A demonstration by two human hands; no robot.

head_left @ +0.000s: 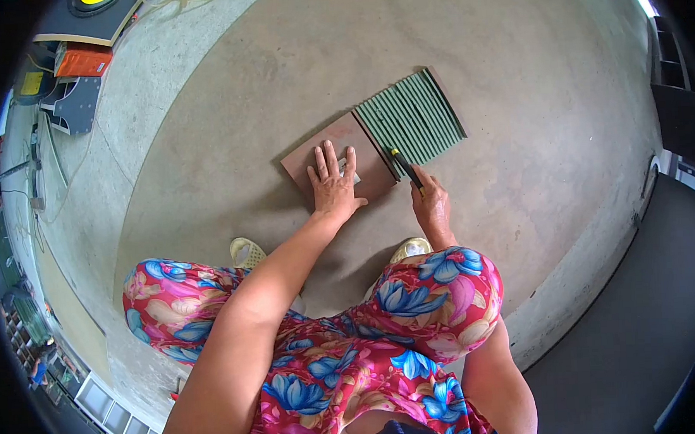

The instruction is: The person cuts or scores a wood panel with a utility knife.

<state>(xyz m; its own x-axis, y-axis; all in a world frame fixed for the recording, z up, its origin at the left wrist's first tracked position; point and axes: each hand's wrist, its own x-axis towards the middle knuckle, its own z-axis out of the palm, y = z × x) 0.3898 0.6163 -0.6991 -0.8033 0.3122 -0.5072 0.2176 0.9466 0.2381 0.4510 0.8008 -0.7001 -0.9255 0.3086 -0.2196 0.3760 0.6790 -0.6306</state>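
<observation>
Brown flat rectangular board [337, 159] on concrete floor [205, 146]: left hand [333, 188] pressed flat, fingers spread. Right hand [431, 205] grips black-and-yellow knife [406, 168] beside board, at green ribbed panel [413, 117].

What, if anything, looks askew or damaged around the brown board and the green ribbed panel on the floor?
Nothing stands out. The left hand lies flat on the brown board, the right hand holds a black tool along the edge of the green ribbed panel.

A: Anybody able to read any text here? I checked the flat brown cardboard sheet [337, 151] on the floor, no luck.

B: Nope, nothing readable. The small pale tag [348, 169] on that sheet is too tiny and blurry to make out.
</observation>
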